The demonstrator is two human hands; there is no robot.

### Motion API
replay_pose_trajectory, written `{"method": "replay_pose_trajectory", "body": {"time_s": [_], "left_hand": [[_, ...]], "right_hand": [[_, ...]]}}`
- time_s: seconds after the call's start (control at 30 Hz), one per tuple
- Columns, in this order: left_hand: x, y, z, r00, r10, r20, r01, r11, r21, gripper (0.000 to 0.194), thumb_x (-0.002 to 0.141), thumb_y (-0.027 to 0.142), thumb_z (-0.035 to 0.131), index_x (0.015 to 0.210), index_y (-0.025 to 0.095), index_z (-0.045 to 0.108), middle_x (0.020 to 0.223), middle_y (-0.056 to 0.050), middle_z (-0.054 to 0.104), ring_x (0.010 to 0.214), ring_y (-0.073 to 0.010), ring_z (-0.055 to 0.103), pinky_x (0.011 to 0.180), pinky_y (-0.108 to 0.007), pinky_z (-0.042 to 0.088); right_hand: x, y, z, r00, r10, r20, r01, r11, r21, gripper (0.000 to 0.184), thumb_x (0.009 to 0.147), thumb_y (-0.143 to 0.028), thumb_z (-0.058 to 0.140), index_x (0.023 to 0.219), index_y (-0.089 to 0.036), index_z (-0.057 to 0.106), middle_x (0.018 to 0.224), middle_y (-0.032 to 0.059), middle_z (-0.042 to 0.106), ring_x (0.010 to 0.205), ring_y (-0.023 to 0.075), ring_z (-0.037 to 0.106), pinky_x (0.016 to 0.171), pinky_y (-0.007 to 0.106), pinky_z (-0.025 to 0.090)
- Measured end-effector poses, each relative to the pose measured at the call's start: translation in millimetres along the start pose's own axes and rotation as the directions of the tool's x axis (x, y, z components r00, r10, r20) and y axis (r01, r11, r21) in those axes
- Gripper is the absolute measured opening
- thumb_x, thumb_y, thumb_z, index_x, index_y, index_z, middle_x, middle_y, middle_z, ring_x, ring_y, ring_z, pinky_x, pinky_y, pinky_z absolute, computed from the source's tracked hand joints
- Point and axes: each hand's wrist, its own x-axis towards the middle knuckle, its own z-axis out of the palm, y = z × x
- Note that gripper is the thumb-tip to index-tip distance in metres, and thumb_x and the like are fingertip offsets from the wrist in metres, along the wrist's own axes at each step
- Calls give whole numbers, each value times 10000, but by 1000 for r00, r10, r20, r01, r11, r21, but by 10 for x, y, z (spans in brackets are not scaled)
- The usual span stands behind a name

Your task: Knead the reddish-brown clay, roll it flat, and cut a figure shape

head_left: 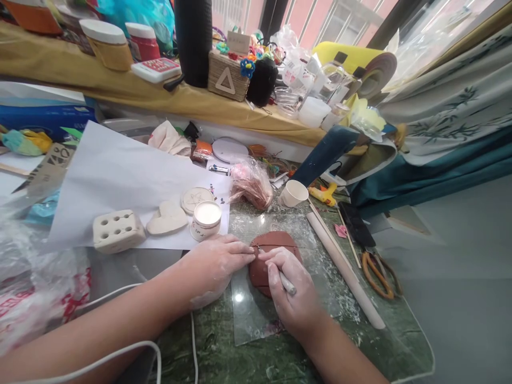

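A flat, rounded slab of reddish-brown clay (260, 277) lies on a clear sheet (248, 320), with lines scored across its surface. My right hand (294, 293) grips a slim carving tool (287, 284) like a pen; its handle is light grey and its thin tip meets the slab's upper left part. My left hand (218, 264) lies with outstretched fingers, the fingertips at the slab's left edge beside the tool tip. Whitish residue coats both hands. Just beyond my left hand stands an open white jar (206, 220).
White paper (120, 176) carries a pale dice-like block (119, 231), a heart (167, 217) and a star-marked disc (197, 200). To the right lie a rolling pin (346, 271), scissors (378, 274) and a yellow glue gun (324, 194). A paper cup (294, 193) stands behind; a white cable (194, 341) crosses the front.
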Motion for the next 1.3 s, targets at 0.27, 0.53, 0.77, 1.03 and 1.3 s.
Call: {"method": "replay_pose_trajectory", "body": {"time_s": [0.27, 0.53, 0.77, 1.03, 1.3], "left_hand": [[-18, -4, 30, 1000, -12, -12, 12, 1000, -9, 467, 827, 33, 509, 1227, 209, 674, 1283, -48, 702, 1099, -237, 649, 946, -383, 517], [-15, 6, 11, 1000, -20, 9, 20, 1000, 13, 530, 790, 18, 495, 1253, 207, 670, 1301, -44, 696, 1086, -239, 651, 930, -376, 517], [-19, -16, 36, 1000, -22, 8, 22, 1000, 4, 545, 778, 19, 487, 1253, 215, 667, 1287, -40, 703, 1077, -228, 654, 952, -377, 511], [-20, -16, 12, 1000, -11, -11, 11, 1000, -5, 531, 790, 38, 475, 1254, 209, 668, 1289, -46, 701, 1082, -232, 648, 964, -392, 520], [-7, -7, 5, 1000, -9, -1, 9, 1000, 19, 513, 802, 46, 478, 1248, 205, 674, 1292, -43, 702, 1057, -233, 654, 950, -390, 528]], "right_hand": [[-105, -12, 2, 1000, 0, -5, 0, 1000, -20, 195, 987, -124, 452, 1051, -225, 606, 1024, 58, 670, 995, 186, 632, 883, 323, 494], [-192, -70, -5, 999, 43, 2, -43, 999, -15, 180, 983, -125, 454, 1031, -230, 593, 1041, 54, 662, 1008, 188, 630, 874, 325, 496], [-325, -117, 1, 999, 25, 24, -25, 1000, -4, 193, 970, -101, 444, 1008, -220, 591, 1035, 62, 661, 1010, 188, 623, 884, 335, 515], [-439, -185, -17, 999, 50, 10, -49, 998, -46, 183, 950, -95, 454, 981, -223, 581, 1020, 66, 674, 1021, 206, 638, 885, 353, 531], [-487, -282, -45, 1000, -20, 16, 22, 995, -99, 177, 928, -80, 447, 919, -225, 549, 950, 63, 675, 925, 194, 668, 815, 320, 552]]}}
